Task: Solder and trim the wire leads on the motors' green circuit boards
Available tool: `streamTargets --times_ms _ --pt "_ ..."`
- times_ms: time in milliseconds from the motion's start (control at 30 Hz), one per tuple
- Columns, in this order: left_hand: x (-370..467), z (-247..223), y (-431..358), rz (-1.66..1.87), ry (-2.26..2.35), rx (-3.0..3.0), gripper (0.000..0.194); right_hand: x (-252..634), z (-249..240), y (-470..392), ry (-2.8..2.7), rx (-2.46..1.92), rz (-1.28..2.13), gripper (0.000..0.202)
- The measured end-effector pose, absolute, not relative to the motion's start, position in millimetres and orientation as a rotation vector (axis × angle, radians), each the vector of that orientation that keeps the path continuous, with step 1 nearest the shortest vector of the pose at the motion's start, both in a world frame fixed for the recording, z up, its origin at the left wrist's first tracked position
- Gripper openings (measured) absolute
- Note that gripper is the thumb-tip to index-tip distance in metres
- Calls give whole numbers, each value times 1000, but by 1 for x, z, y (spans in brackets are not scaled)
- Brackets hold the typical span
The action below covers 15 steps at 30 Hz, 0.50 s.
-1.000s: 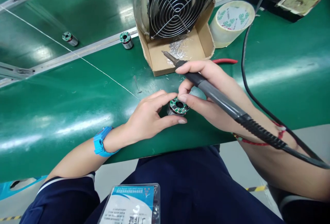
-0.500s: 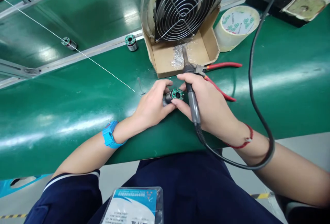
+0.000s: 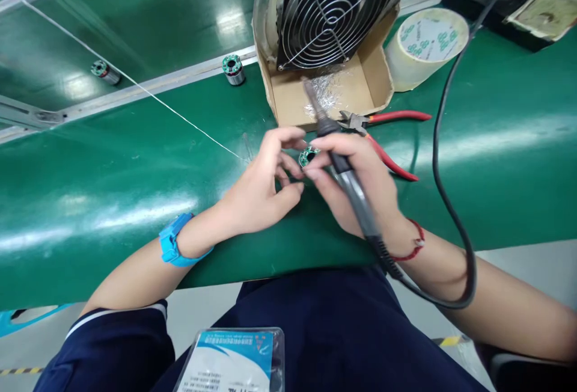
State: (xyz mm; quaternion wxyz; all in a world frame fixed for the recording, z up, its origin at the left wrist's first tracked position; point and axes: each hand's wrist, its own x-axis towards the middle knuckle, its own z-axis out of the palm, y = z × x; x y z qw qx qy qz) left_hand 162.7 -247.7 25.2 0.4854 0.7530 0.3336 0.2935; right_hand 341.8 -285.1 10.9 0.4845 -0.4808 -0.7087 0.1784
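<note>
My right hand [image 3: 360,181] is closed around a soldering iron [image 3: 356,190], its tip pointing up and away toward the cardboard box. The thumb and fingertips of that hand also meet at a small cylindrical motor part with a green circuit-board ring [image 3: 308,156], partly hidden by them. Left of the part, my left hand [image 3: 265,190] has its fingers curved and thumb apart, with nothing visible between them. A thin pale wire [image 3: 193,122] slants down from the upper left and ends by the left hand's knuckles.
Behind the hands, a fan [image 3: 331,19] stands in a cardboard box [image 3: 293,103] with metal clippings. Red-handled cutters [image 3: 396,116] lie to the right, near a tape roll [image 3: 426,49]. Another motor part [image 3: 233,70] stands by the metal rail; its reflection shows farther left.
My left hand has opened off the motor part and shifted slightly left. My right hand has tilted the iron, its tip swinging left, and its fingers now cover more of the part.
</note>
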Motion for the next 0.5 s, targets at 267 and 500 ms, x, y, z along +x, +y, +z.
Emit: streamTargets --times_ms 267,500 --pt "159 19 -237 663 1027 2067 13 382 15 -298 -1514 -1307 468 36" --pt "161 15 -238 689 1070 2113 22 388 0 -313 -1294 -1224 534 17"
